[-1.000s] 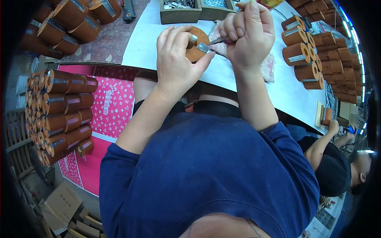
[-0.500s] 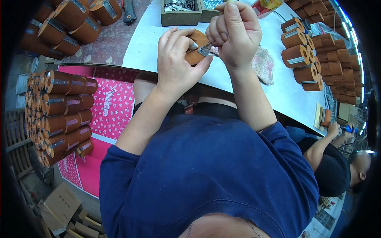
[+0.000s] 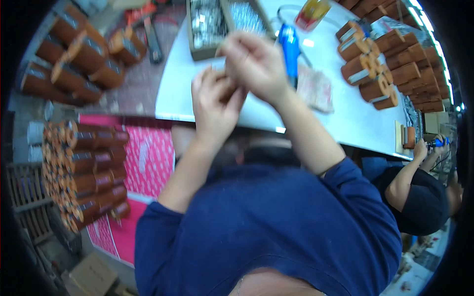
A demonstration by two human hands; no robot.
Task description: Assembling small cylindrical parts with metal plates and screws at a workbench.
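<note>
Works over the left part of the white surface (image 3: pixel 343 126), across the near edge with both forearms, just in from the left edge. Leaves a strip of white between the left edge and the left hand (image 3: pixel 215 106), and a wider stretch from the right forearm along the near edge toward the right. Holds the left hand with fingers curled inward and the right hand (image 3: pixel 259 66) bunched, overlapping the left fingertips from above; cannot tell, through blur and overlap, how tight either grip is or what it holds. Has just beyond the right hand, by the far edge, a pair of open boxes (image 3: pixel 203 53) with grey metal pieces (image 3: pixel 210 22) and small shiny parts (image 3: pixel 247 18). Finds sideways room narrowed by a blue power tool (image 3: pixel 290 44) just beside the right wrist, then a cloth (image 3: pixel 316 90). Meets farther right a cluster of brown cylinders (image 3: pixel 359 71), and toward the far edge a red-and-yellow container (image 3: pixel 312 14). Shows past the left edge more brown cylinders, near a black-handled tool (image 3: pixel 154 44).
</note>
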